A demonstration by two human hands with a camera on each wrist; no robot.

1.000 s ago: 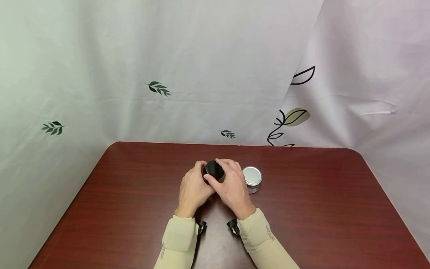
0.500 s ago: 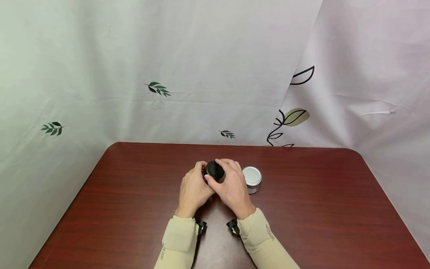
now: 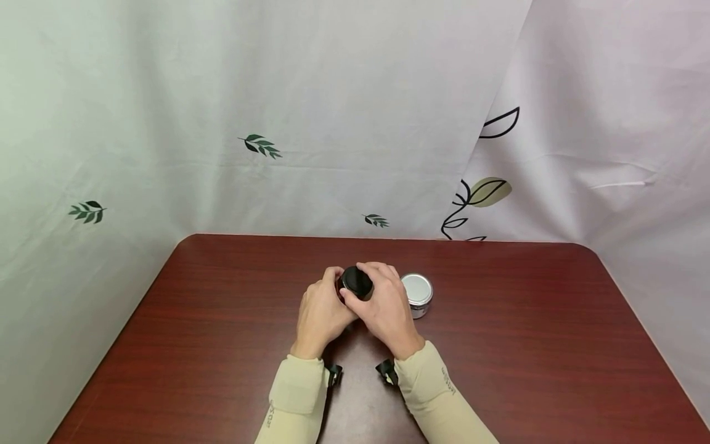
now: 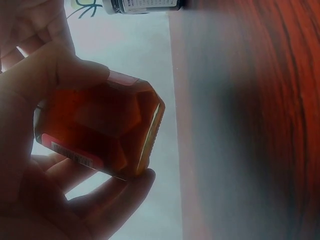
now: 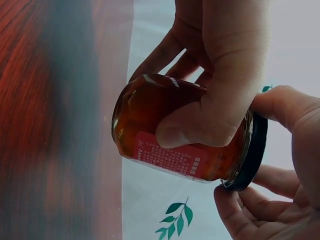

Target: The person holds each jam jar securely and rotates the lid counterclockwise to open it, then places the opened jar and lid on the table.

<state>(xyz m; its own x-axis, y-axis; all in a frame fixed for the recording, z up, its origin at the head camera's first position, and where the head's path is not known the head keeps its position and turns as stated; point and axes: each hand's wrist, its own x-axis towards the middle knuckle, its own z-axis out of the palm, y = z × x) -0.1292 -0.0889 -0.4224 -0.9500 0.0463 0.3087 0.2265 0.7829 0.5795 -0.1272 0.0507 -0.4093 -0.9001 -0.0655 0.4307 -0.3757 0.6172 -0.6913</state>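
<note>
Both hands hold a faceted glass jar of amber contents (image 5: 140, 110), which has a black lid (image 3: 357, 282) and a red label (image 5: 167, 155). My left hand (image 3: 323, 314) grips the glass body; in the right wrist view its thumb lies across the label. The right hand (image 3: 388, 308) pinches the lid's rim between thumb and fingers. The lid sits on the jar. Both wrist views show the jar held above the table, its base towards the tabletop. In the head view the hands hide most of the jar's body.
Just right of the right hand stands a round container with a silver-white lid (image 3: 417, 288). The reddish-brown wooden table (image 3: 527, 345) has its far edge beyond the hands. White cloth with leaf prints (image 3: 333, 111) hangs behind and at both sides.
Both hands keep their hold, and they and the jar have shifted very slightly to the right. No turn of the lid can be made out.
</note>
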